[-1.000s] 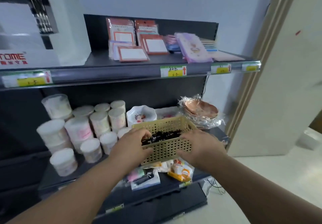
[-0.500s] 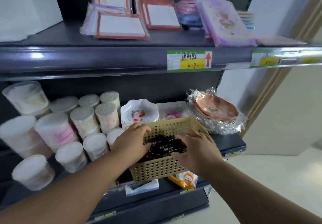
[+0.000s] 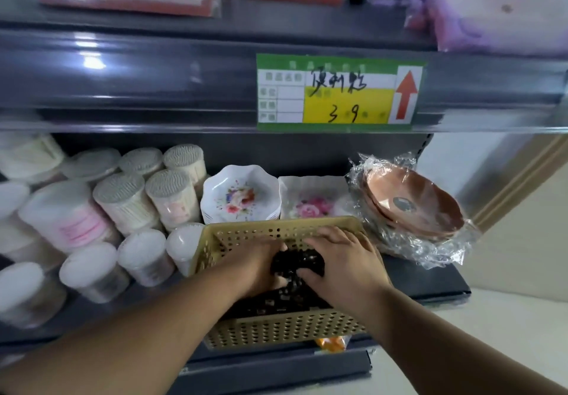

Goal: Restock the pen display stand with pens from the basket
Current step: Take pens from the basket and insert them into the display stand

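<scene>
Head view: a tan basket with a holed wall sits at the lower centre of the frame, on the front of a dark shelf. Inside it lie dark pens, some loose on its floor and a bunch lifted a little above them. Both hands are in the basket. The left hand curls round the left side of the bunch, and the right hand wraps it from the right with the fingers bent over the top, so the bunch is grasped between the two.

To the left stand clear tubs of cotton swabs. Just behind the basket are two flowered dishes, and at the right a stack of copper-coloured bowls in crinkled wrap. Across the upper middle runs the edge of the shelf above, with a green and yellow price tag and a red arrow on it. An orange packet shows under the basket's front right corner.
</scene>
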